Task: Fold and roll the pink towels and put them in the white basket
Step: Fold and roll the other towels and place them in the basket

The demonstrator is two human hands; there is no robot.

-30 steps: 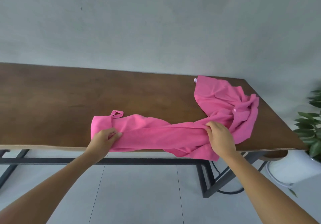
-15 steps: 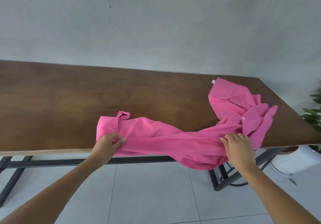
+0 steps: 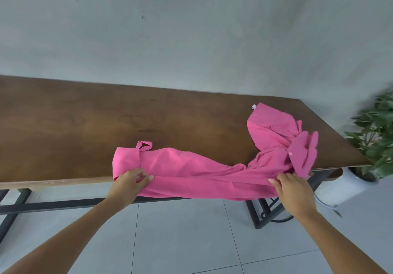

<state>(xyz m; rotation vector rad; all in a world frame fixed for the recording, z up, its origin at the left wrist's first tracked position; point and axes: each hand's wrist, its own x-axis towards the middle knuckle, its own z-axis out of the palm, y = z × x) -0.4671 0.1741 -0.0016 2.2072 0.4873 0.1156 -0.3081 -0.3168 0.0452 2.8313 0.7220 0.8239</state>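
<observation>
Nearest the camera, the left hand [image 3: 129, 185] grips the near-left end of a pink towel [image 3: 191, 173], fingers curled over the cloth with the thumb on top. The right hand [image 3: 292, 187] pinches the towel's near edge farther right, fingers curled into the fabric.

The towel is bright pink, soft and creased, stretched between the two hands into a long, loosely bunched band. Its long axis runs left to right along the near edge of the tabletop [image 3: 85, 125], and its lower fold hangs just over that edge. A small fabric loop [image 3: 144, 145] stands up at the towel's left end.

Right of the right hand, the cloth bends away from the camera and piles into a crumpled heap [image 3: 282, 137] near the tabletop's right end. A small white tag [image 3: 253, 106] shows at the heap's far corner. Whether the heap is the same towel or a second one cannot be told.

Left of the towel and beyond it, the brown wood lies bare up to the grey wall [image 3: 191, 29]. Off the tabletop's right end stands a green plant [image 3: 374, 137] in a white pot [image 3: 340, 184].
</observation>
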